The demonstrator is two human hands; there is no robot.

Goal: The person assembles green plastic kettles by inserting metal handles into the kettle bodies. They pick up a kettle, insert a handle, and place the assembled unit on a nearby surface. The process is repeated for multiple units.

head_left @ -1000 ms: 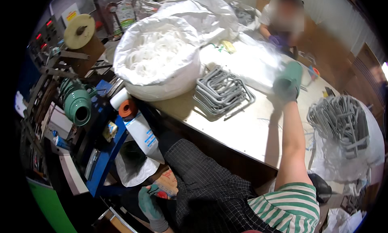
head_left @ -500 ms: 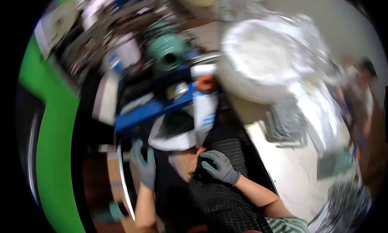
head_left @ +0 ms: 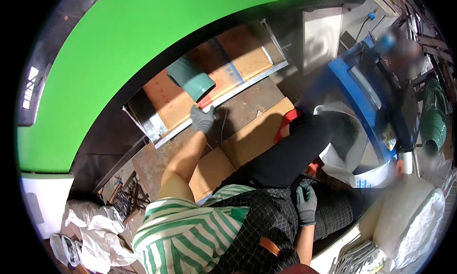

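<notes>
My left hand [head_left: 203, 120], in a grey glove, reaches to the metal front edge of a drawer-like tray [head_left: 217, 102] lined with cardboard. Its fingers are apart, with nothing visible in them. Just above the fingertips, a teal-green hollow cylinder [head_left: 192, 81] lies tilted on the cardboard [head_left: 238, 53], its open end toward me. A small red-orange piece shows between cylinder and hand, too little of it to name. My right hand [head_left: 306, 205], gloved in grey with teal fingers, rests on my dark checked apron [head_left: 328, 208]. Its fingers are loosely curved, a gap between them, holding nothing visible.
A large green machine panel [head_left: 124, 41] curves above the tray. Below stands an open cardboard box [head_left: 257, 126]. To the right are a white bag [head_left: 359, 145], a blue frame [head_left: 354, 102] and a green motor-like cylinder [head_left: 433, 117]. Metal wire pieces [head_left: 359, 259] lie lower right.
My view has swung left, from the blue frame and white bag to the green machine. My left hand has moved to the tray's edge; my right hand now lies on the apron.
</notes>
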